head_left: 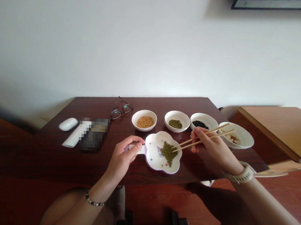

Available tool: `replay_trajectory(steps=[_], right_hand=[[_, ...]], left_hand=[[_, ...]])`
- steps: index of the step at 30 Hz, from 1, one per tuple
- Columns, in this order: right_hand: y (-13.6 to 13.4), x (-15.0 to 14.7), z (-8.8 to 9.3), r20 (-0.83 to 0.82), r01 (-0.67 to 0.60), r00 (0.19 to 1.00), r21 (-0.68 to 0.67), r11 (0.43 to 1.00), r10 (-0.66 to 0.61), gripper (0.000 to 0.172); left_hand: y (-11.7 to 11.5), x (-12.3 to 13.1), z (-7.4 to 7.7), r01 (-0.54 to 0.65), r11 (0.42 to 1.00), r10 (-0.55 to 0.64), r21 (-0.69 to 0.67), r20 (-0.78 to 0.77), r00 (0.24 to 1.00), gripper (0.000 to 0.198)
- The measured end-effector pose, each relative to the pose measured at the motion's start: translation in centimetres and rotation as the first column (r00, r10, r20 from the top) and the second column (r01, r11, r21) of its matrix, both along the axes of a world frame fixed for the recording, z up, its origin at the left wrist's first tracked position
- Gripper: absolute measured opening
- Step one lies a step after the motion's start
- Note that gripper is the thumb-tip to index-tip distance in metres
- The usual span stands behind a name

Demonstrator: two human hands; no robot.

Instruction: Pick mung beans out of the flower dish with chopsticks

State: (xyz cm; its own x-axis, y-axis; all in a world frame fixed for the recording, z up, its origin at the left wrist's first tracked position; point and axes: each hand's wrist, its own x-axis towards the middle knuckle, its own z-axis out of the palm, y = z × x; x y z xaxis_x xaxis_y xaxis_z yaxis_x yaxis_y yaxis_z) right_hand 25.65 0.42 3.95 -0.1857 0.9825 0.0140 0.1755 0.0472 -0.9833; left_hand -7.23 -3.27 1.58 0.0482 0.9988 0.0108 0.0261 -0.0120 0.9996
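Observation:
My left hand [123, 155] pinches the white handle [139, 149] of a flower-shaped porcelain dish [153, 155]. A heap of green mung beans [168, 153] lies on that dish. My right hand [209, 150] grips wooden chopsticks [189, 143], their tips just over the beans. Behind stand white bowls of yellow soybeans [143, 128], mung beans [177, 129] and black seeds [203, 116]. A shallow white bowl [244, 143] with pale food scraps sits beyond my right hand.
Eyeglasses [121, 110], a white computer mouse [68, 124], a white oblong item [75, 134] and a pixelated object [94, 135] lie on the dark wooden table [151, 104]. A lighter wooden table [271, 130] stands to the right. A white wall rises behind.

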Motion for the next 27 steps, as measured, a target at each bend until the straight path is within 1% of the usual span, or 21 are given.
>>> replay_trajectory(steps=[7,12,15,18,21,23,25,27], right_hand=[[-0.1,-0.1,0.3,-0.03,0.038,0.999,0.035,0.999,-0.037,0.05],[-0.1,0.0,0.3,-0.078,0.041,0.996,0.043,0.998,-0.038,0.047],[-0.2,0.0,0.3,-0.118,0.047,0.992,0.029,0.998,-0.043,0.047],[-0.2,0.0,0.4,-0.184,0.061,0.981,-0.016,0.998,-0.063,0.046],[0.2,0.2,0.4,-0.3,0.115,0.946,-0.055,0.992,-0.126,0.043],[0.9,0.5,0.3,-0.408,0.168,0.896,-0.058,0.984,-0.177,0.04],[1.8,0.9,0.1,-0.493,0.222,0.844,-0.038,0.974,-0.212,0.037],[2.8,1.1,-0.3,-0.516,0.301,0.817,0.003,0.954,-0.256,0.036]], left_hand=[[0.1,0.0,0.0,-0.012,1.0,0.012,-0.011,0.008,1.0,0.029],[0.1,0.1,0.1,-0.017,1.0,0.018,-0.023,0.014,1.0,0.03],[0.1,0.2,0.0,-0.015,1.0,0.015,-0.026,0.014,1.0,0.031],[0.2,0.2,-0.1,-0.017,0.999,0.017,-0.038,0.014,1.0,0.033],[0.4,0.2,-0.3,-0.019,0.999,0.02,-0.035,0.011,1.0,0.033],[0.6,0.3,-0.3,-0.019,0.999,0.02,-0.037,0.011,1.0,0.033],[0.7,0.5,-0.3,-0.02,0.999,0.021,-0.04,0.013,1.0,0.033],[0.8,0.6,-0.3,-0.023,0.999,0.024,-0.044,0.015,1.0,0.034]])
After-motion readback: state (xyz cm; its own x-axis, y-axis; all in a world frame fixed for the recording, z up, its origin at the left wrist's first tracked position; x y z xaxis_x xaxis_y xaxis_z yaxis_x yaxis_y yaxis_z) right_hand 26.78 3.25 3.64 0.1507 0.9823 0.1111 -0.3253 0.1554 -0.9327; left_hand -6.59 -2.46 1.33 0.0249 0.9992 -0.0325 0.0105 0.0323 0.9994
